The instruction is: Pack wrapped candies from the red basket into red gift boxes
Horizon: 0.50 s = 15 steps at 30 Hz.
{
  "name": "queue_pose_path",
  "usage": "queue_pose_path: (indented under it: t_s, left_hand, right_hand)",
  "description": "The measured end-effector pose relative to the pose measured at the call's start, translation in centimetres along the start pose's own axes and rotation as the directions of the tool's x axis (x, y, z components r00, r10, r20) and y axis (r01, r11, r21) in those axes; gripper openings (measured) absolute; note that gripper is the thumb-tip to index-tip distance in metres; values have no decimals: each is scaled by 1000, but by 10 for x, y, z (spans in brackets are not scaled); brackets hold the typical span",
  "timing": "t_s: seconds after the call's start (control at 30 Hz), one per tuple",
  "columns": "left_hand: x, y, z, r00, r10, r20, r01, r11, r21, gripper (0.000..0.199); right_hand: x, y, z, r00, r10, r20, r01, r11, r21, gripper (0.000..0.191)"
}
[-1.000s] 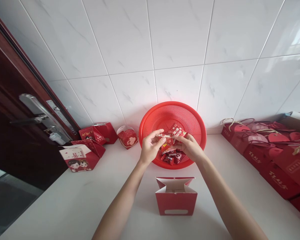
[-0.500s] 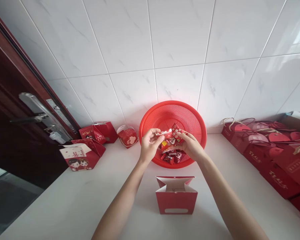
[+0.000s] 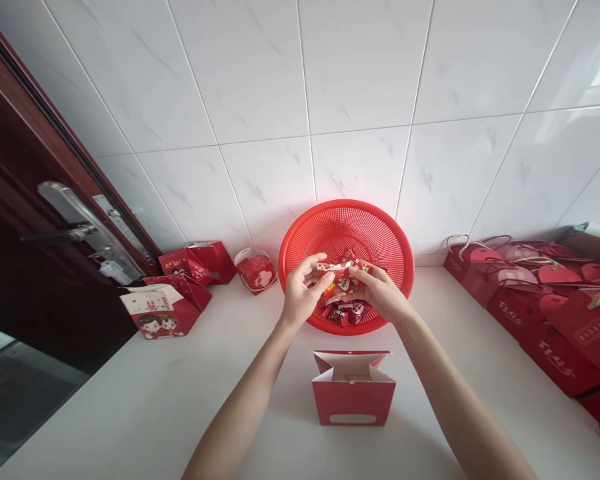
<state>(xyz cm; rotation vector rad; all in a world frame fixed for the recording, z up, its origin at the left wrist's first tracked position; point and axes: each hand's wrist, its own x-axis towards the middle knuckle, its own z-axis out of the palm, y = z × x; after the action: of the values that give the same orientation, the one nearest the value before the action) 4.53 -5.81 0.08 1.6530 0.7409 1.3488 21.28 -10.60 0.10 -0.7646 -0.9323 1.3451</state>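
Over the red plastic basket, my left hand pinches a small red wrapped candy with white patterning between thumb and fingers. My right hand is closed too, its thumb and forefinger at the candy's right end. Below the fingers, several wrapped sweets in red and dark red lie in the basket; my hands partly cover them. Whether the right fingers also hold some of these sweets is hard to see. Nearer to me, between my forearms, a red paper gift box stands upright with its top open.
Several red paper boxes stand at the left, beside a rounded red box. Rows of red gift boxes with cord handles fill the right side. A tiled wall rises behind the white counter; a dark door is at the left.
My right thumb and forefinger have moved left onto the end of the candy in my left hand. The basket and the open box stay where they were.
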Motion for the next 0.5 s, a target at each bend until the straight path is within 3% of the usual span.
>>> queue_pose_path:
  t_s: [0.2, 0.37, 0.5]
  left_hand:
    - [-1, -1, -1, 999, 24, 45, -25, 1000, 18, 30]
    - [0, 1, -4, 977, 202, 67, -203, 979, 13, 9]
    - [1, 2, -6, 961, 270, 60, -274, 959, 67, 3]
  right_hand:
    - [-1, -2, 1, 1000, -3, 9, 3, 1000, -9, 28]
    - [-3, -7, 4, 1000, -9, 1, 9, 999, 33, 30]
    - [-4, -9, 4, 1000, -9, 20, 8, 999, 49, 33]
